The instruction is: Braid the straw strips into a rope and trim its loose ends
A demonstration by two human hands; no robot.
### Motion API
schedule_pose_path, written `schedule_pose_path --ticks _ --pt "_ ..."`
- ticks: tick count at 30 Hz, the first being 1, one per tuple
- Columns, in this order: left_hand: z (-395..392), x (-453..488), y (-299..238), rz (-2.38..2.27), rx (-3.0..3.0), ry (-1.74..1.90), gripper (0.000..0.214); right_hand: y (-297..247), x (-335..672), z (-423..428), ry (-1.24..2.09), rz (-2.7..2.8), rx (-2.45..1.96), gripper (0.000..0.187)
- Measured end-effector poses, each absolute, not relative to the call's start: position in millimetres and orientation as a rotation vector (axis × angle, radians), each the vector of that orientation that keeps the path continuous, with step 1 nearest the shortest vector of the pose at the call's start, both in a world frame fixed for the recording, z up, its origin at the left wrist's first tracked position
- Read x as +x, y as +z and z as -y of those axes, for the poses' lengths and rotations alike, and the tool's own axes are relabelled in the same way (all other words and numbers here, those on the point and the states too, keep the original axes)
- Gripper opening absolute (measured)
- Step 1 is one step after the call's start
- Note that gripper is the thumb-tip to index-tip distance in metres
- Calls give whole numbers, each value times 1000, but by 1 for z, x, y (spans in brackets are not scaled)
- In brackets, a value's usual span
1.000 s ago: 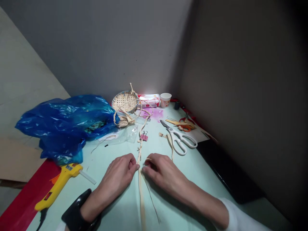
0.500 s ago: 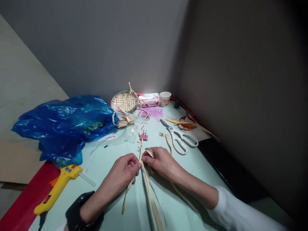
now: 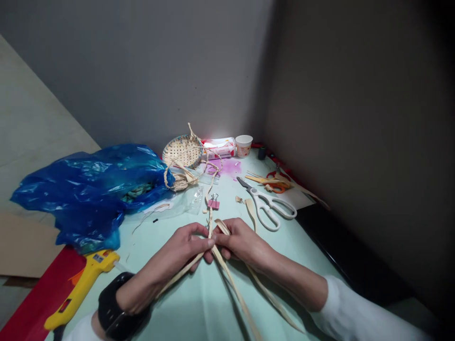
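A pale braided cord (image 3: 210,219) of flat plant-fibre strips runs down the table toward me, with a pink binder clip (image 3: 213,204) gripping it above my hands. At the braid's lower end, my left hand (image 3: 190,243) is closed, its thumb and fingers pinching the cord. One loose strip trails under that hand toward my wrist. My right hand (image 3: 236,239) is pinched close beside it, with a folded strip (image 3: 222,227) between its fingers. Another loose strip (image 3: 236,290) hangs down from the meeting point toward the table's front. The tips of some fingers are hidden.
White-handled scissors (image 3: 267,206) lie right of my hands, near orange-handled scissors (image 3: 279,187). Leftward are a blue plastic bag (image 3: 85,184) and a yellow glue gun (image 3: 83,289). A woven basket (image 3: 183,150), a paper cup (image 3: 244,146) and a pink-white package (image 3: 221,148) stand by the wall.
My left hand has shifted slightly right and up, its thumb now meeting my right fingers at the braid. The loose strip under my left hand has swung toward the wrist.
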State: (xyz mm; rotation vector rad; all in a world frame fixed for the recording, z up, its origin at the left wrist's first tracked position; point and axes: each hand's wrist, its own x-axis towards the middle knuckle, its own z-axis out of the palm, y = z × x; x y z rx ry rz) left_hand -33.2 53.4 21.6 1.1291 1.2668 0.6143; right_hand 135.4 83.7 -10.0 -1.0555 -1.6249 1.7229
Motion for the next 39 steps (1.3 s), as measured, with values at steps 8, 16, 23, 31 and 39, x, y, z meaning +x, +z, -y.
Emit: schedule_pose_path --ticks 8,16,23,31,39 --pt "-52 -27 12 -1262 1112 644 26 -14 138 -85 1747 1616 -1045 18" --pt "-53 -28 13 -1183 1043 670 21 -13 140 -85 1738 1624 -1072 13" --pt "-54 -33 11 -1126 977 683 12 -7 143 -81 1730 1732 -1065 16" --pt "-56 -33 13 -1124 1001 652 15 0 148 -82 1782 1780 -1059 8" --pt "-55 -36 13 -1174 979 625 9 9 151 -80 1618 1959 -1201 10"
